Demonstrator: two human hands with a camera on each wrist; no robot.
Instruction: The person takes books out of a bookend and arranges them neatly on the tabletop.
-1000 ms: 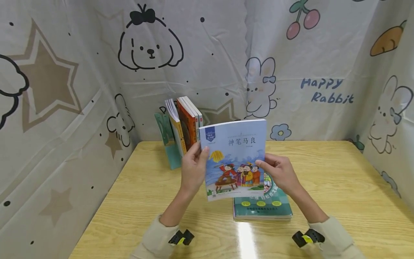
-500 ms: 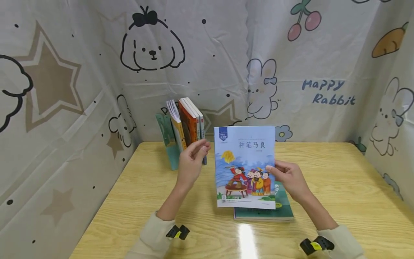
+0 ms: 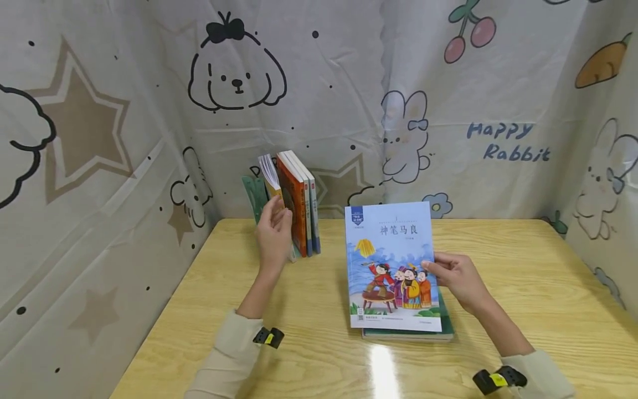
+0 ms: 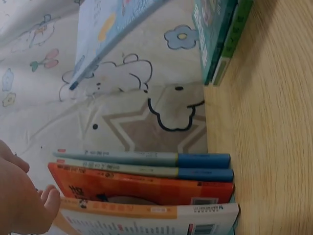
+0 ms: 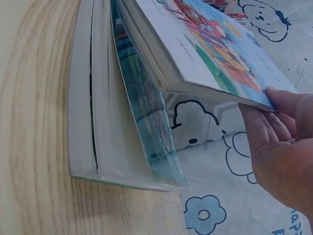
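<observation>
My right hand (image 3: 461, 277) pinches the right edge of a thin blue picture book (image 3: 391, 266), thumb on the front cover and fingers behind. The book is tilted up, its cover facing me, above a stack of green books (image 3: 446, 318) lying flat. My left hand (image 3: 273, 238) is at the standing row, its fingers by the spine of the orange-and-white book (image 4: 146, 210); whether they touch it I cannot tell. To its right stand an orange book (image 3: 293, 199) and two slim books with blue-bottomed spines (image 4: 203, 160).
A green bookend (image 3: 255, 197) leans at the row's left end, partly behind my left hand. The wooden table (image 3: 199, 327) meets a patterned cloth (image 3: 344, 72) at the back and sides.
My left hand has let go of the blue book and moved left to the standing row. My right hand has carried the book slightly right and down.
</observation>
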